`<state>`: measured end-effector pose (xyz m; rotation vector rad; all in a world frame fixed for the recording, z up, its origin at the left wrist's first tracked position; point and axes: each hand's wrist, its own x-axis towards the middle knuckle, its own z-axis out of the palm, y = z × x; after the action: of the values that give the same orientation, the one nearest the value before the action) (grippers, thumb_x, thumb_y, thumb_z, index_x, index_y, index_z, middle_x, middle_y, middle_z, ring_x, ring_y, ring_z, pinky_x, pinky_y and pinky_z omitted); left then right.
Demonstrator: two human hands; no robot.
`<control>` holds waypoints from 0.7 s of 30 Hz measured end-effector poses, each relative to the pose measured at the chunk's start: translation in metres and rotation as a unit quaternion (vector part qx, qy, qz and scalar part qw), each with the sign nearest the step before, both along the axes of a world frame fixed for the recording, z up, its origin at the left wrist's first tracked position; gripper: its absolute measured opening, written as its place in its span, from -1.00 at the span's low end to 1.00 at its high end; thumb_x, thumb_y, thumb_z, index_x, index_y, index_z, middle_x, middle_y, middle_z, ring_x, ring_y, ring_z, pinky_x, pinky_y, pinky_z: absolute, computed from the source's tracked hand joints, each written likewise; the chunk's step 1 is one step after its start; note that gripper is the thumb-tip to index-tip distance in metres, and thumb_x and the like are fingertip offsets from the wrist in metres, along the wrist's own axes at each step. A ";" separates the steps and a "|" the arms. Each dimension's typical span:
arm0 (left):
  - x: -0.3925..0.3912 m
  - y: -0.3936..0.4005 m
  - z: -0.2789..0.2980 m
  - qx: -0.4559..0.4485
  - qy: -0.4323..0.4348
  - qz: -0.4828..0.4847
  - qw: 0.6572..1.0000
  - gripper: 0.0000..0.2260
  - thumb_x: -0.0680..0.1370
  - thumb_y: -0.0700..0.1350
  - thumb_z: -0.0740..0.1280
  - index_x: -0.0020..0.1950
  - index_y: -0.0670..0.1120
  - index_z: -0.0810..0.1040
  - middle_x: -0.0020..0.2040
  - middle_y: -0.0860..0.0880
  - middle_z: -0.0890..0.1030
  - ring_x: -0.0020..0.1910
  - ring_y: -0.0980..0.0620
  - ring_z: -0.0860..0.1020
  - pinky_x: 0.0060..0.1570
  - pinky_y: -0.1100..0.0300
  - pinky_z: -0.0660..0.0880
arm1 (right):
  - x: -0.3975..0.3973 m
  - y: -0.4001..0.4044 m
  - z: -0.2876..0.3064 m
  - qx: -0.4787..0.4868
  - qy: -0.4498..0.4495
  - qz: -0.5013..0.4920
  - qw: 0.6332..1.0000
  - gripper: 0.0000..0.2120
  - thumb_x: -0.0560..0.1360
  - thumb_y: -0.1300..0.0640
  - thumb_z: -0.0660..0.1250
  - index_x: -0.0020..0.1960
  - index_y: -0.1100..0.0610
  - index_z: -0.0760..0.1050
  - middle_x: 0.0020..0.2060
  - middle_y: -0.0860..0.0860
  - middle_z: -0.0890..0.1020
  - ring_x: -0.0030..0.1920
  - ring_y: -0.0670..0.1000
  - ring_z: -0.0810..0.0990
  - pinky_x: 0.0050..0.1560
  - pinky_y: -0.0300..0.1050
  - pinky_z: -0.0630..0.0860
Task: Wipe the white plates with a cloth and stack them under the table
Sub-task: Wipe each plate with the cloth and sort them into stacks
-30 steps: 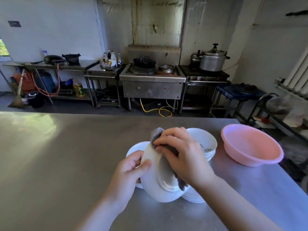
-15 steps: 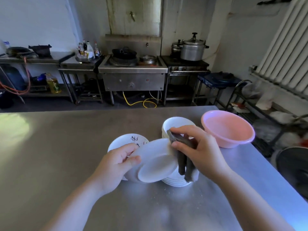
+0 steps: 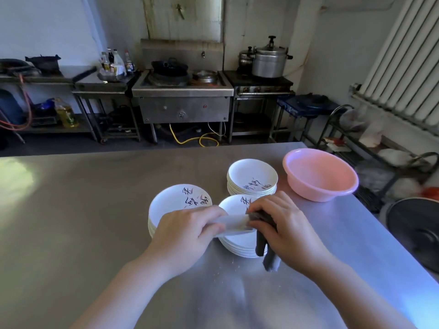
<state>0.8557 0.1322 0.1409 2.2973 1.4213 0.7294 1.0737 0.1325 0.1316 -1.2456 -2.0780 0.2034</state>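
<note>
Brush-style characters, dark with reddish strokes, painted inside top plate of left stack [image 3: 180, 203], of far stack [image 3: 252, 176] and, partly hidden by right hand [image 3: 280, 224], of near stack [image 3: 237, 243]. Too small and cursive to read. Bottle labels [image 3: 116, 65] on back counter blurred, unreadable.

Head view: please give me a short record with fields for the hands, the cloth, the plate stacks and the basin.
left hand: grips one white plate, seen edge-on
right hand: holds dark cloth against that plate
plate stacks: three on the steel table: left, middle, far
pink basin: right of the far stack, looks empty
</note>
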 end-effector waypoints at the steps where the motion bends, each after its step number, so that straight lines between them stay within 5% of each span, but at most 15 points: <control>1: 0.002 -0.002 -0.002 0.003 -0.058 0.018 0.998 -0.91 0.58 0.07 0.30 0.07 0.20 0.55 -0.01 0.35 0.59 0.02 0.41 0.39 0.06 0.52 0.24 | 0.001 -0.001 0.000 0.021 0.002 -0.005 1.000 -0.93 0.46 0.22 0.34 -0.11 0.07 0.51 -0.27 -0.21 0.54 -0.05 -0.17 0.39 -0.09 -0.31 0.38; 3: 0.002 -0.010 -0.006 -0.023 -0.206 0.079 0.975 -0.70 0.50 0.06 0.44 0.20 0.20 0.51 0.23 0.44 0.43 0.29 0.48 0.27 0.25 0.53 0.16 | 0.004 -0.003 -0.001 0.055 0.019 -0.019 0.998 -0.91 0.47 0.25 0.33 -0.12 0.08 0.51 -0.33 -0.21 0.55 -0.07 -0.12 0.39 -0.11 -0.29 0.38; 5: 0.001 -0.018 -0.004 -0.139 -0.368 0.151 0.907 -0.53 0.36 0.22 0.52 0.22 0.28 0.46 0.20 0.47 0.43 0.26 0.44 0.37 0.32 0.31 0.33 | 0.006 -0.005 -0.004 0.084 0.039 -0.033 0.995 -0.87 0.46 0.30 0.33 -0.12 0.09 0.51 -0.35 -0.22 0.57 -0.10 -0.06 0.40 -0.12 -0.25 0.39; 7: 0.003 -0.020 -0.006 -0.272 -0.493 0.162 0.811 -0.48 0.32 0.23 0.50 0.25 0.24 0.48 0.16 0.16 0.61 0.11 0.16 0.61 0.14 0.07 0.55 | 0.007 -0.006 -0.010 0.107 0.040 -0.036 0.993 -0.86 0.45 0.33 0.34 -0.12 0.11 0.53 -0.32 -0.22 0.58 -0.13 -0.01 0.41 -0.13 -0.21 0.41; 9: 0.007 -0.020 -0.010 -0.318 -0.544 0.164 0.759 -0.49 0.35 0.08 0.43 0.30 0.10 0.49 -0.01 -0.09 0.68 -0.06 -0.10 0.69 -0.07 0.02 0.64 | 0.009 -0.008 -0.020 0.124 0.042 -0.033 0.991 -0.89 0.45 0.32 0.35 -0.11 0.13 0.54 -0.24 -0.20 0.59 -0.14 -0.01 0.43 -0.11 -0.22 0.42; 14: 0.025 -0.020 -0.022 -0.342 -0.595 0.204 0.699 -0.65 0.53 -0.27 0.37 0.27 -0.01 0.45 -0.18 -0.18 0.70 -0.19 -0.22 0.69 -0.22 0.05 0.66 | 0.018 -0.014 -0.042 0.134 0.043 -0.028 0.990 -0.91 0.50 0.24 0.28 -0.08 0.08 0.52 -0.11 -0.15 0.57 -0.10 -0.05 0.42 -0.04 -0.31 0.40; 21: 0.047 -0.002 -0.018 -0.343 -0.634 0.183 0.669 -0.65 0.53 -0.37 0.31 0.22 0.00 0.46 -0.10 -0.22 0.71 -0.11 -0.25 0.69 -0.11 0.06 0.65 | 0.045 -0.003 -0.040 0.139 0.049 -0.027 0.989 -0.89 0.48 0.29 0.36 -0.06 0.11 0.55 -0.04 -0.18 0.54 -0.10 -0.01 0.46 -0.04 -0.27 0.41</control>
<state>0.9028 0.1305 0.1233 0.5161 1.0454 1.2307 1.1187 0.1291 0.0915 -1.0974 -1.9103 -0.0474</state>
